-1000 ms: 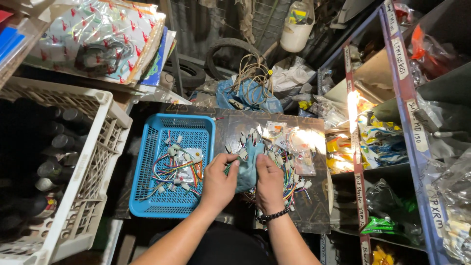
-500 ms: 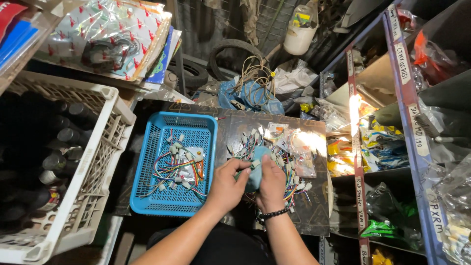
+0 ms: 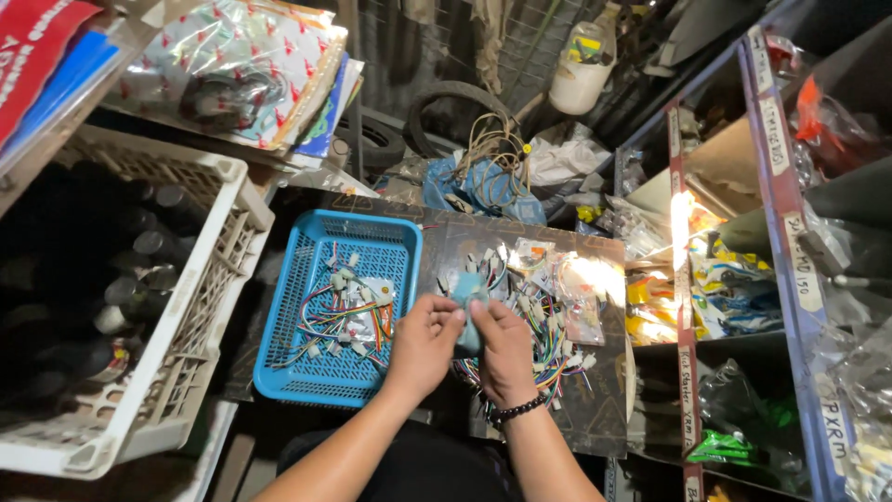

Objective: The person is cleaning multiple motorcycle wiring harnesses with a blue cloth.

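A: Your left hand (image 3: 423, 339) and right hand (image 3: 502, 349) meet over the dark counter (image 3: 604, 418), both sets of fingers pinched narrow on one pale blue piece (image 3: 467, 296), maybe a connector cover or cloth scrap. Can't tell which.

B: Where's it sit?

A: Right between your fingertips, lifted just above the wire harness pile (image 3: 544, 325), which spreads out past your right fingers.

B: Handling?

A: Looks light and soft or thin plastic, so it likely bends, and a hard squeeze would probably deform it. Best taken by its edges, as you have it. The wires under it are limp and tangly and would likely snag if dragged.

B: Left of your fingers?

A: Blue basket (image 3: 321, 316) just beside your left fingers, with more coloured wires (image 3: 344, 321) in it. White crate (image 3: 177, 353) is farther out that way.
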